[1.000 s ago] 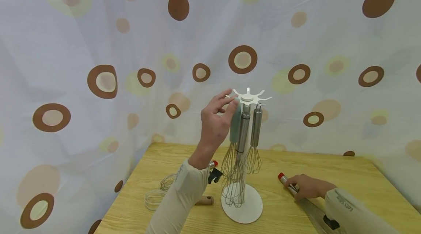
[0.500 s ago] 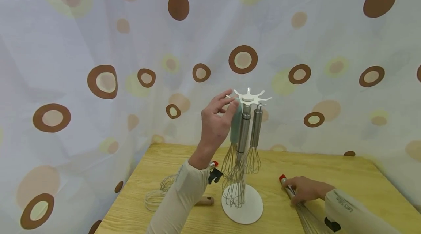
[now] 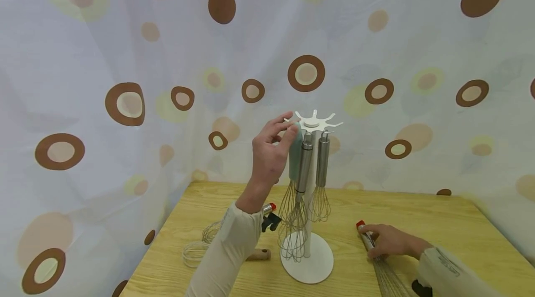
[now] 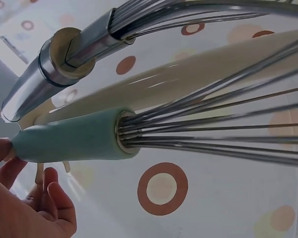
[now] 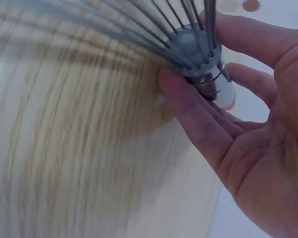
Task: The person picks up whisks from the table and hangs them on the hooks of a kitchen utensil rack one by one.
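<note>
My left hand (image 3: pixel 270 151) pinches the top end of a teal-handled whisk (image 4: pixel 77 136) at the rim of a white rack (image 3: pixel 311 125) with hooked arms. Beside it hang two steel-handled whisks, a larger one (image 3: pixel 305 162) in front and a smaller one (image 3: pixel 322 160) to the right. Low over the table at the right, my right hand (image 3: pixel 393 241) grips a red-tipped steel whisk (image 3: pixel 367 239), thumb and fingers round its handle near the wires. In the right wrist view the wires of this whisk (image 5: pixel 188 44) point back past the fingers.
The rack's round white base (image 3: pixel 309 271) stands mid-table. On the wooden table (image 3: pixel 347 213), left of the base, lie a wooden-handled whisk (image 3: pixel 260 254) and another with a red tip (image 3: pixel 269 208), partly behind my left sleeve. A dotted curtain (image 3: pixel 363 46) hangs behind.
My right hand has shifted its hold on the red-tipped whisk, whose wires have swung a little to the left. The left hand keeps its place at the rack; the head view has shifted slightly.
</note>
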### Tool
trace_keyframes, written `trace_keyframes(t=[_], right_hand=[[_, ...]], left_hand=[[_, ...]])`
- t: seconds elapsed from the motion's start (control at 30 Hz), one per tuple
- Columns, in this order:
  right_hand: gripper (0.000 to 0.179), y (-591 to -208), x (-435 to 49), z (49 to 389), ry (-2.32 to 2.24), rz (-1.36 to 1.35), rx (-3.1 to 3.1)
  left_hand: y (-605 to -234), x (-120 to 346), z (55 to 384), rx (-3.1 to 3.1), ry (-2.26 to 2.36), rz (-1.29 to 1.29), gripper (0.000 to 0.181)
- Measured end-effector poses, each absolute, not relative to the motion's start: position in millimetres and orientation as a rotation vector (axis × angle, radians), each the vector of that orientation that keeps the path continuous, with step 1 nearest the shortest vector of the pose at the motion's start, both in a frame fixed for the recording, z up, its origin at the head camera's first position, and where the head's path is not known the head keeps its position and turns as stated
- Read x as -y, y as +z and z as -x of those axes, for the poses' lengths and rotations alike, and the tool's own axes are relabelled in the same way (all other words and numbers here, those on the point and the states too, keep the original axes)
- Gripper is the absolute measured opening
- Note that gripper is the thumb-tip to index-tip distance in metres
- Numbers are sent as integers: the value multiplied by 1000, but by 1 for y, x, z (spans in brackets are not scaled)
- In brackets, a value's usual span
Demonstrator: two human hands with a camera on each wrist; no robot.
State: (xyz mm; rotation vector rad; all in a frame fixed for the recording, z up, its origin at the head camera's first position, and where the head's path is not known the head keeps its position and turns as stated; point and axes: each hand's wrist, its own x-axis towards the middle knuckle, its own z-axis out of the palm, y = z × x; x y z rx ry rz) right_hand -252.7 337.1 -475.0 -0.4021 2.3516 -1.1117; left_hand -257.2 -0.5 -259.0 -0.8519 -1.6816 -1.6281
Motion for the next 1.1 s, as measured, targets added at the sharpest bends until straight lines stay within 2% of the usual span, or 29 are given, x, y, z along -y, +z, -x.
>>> trace_keyframes(t=[0.37, 0.77, 0.93, 1.1], right_hand=[[68, -461, -327, 250, -1337, 679, -2428], [65, -393, -287, 230, -1461, 1138, -2794], [70, -363, -273, 221, -1607, 1372, -2692], [70, -339, -265, 216, -1760, 1468, -2506]], left_hand=[[-259, 2, 261, 1653, -1650, 906, 20], [-258, 4, 260, 1676, -1671, 890, 21], [-258, 4, 259, 1691, -1678, 871, 21], [-259, 4, 260, 1703, -1681, 860, 22]])
